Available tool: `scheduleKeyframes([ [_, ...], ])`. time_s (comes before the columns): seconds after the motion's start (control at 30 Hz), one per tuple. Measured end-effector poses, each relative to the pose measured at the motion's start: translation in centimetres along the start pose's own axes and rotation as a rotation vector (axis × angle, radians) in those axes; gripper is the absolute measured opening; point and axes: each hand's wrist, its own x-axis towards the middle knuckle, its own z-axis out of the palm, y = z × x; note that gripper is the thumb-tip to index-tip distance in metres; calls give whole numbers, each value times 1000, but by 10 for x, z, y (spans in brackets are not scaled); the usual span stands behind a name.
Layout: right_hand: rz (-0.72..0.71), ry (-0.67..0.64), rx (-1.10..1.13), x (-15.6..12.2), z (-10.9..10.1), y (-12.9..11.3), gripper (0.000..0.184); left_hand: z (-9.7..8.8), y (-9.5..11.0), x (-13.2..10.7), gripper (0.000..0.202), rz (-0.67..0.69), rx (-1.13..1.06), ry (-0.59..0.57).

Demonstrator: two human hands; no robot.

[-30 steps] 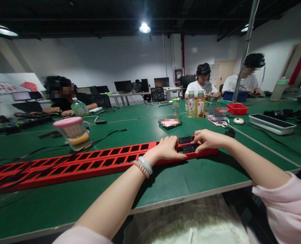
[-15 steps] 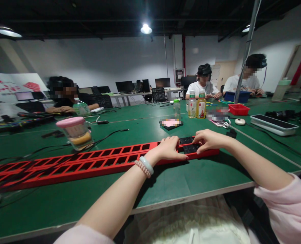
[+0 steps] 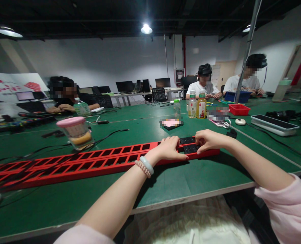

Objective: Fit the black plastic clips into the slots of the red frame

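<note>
1x red frame (image 3: pixel 102 172), on green table (image 3: pixel 165 189); l. hand (image 3: pixel 167 148) across it, thumb & fingers apart, prob. to steady it; r. hand (image 3: pixel 208 139) at blk blocks (image 3: pixel 190 149), frame's r. end, can't tell if clamped

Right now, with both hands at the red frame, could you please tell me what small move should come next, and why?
I'd probably have the right hand gently press the nearer black piece: that hand is right at it, the left hand lies across the red frame, and whether the piece sits flush is unclear.
</note>
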Motion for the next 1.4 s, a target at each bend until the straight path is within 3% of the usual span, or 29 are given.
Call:
scheduleKeyframes([
  [0.6,-25,-18,86,1,1,4,37,2,-3,1,63,25,1,32],
  [1.0,-76,56,-40,-1,-4,6,29,-2,0,-1,62,-9,-15,5],
  [1.4,37,157,-181,-4,-19,31,29,-6,2,-4,61,-27,-33,-8],
])
